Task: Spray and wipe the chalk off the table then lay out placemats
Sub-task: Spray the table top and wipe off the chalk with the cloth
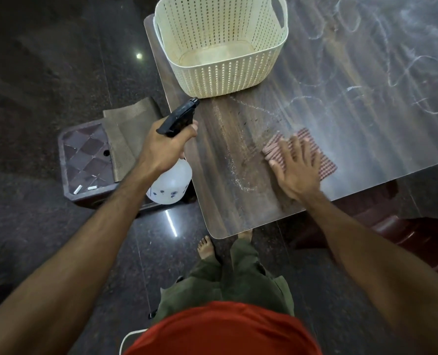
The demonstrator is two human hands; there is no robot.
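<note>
Right now the wiping step is going on. The right hand [296,170] lies flat, fingers spread, pressing a pink ribbed cloth [312,152] down on the dark wooden table [238,206]. The left hand [166,147] is wrapped around the black top of a clear plastic spray bottle [170,183] and holds it up just past the table's left edge, with the nozzle pointing toward the table.

The big cream plastic basket with little holes [220,47] sits on the table, and I use it to say where things are. The cloth is in front of the basket and a bit to the right. A wet, speckled streak runs from the basket's front edge toward the cloth. White chalk loops [417,80] cover the table to the right of the basket, and they look untouched. To the left of the basket, off the table, a brown plastic stool [85,160] stands on the floor. Brown woven placemats [128,134] lie draped over it, and two small white chalk sticks [85,188] rest on its seat.

I think the job is only just begun. Next, the cloth needs to be pushed right, over the chalk loops, with more spray there first. The basket may need lifting to clean under it. The placemats have to wait until the table is clean.
</note>
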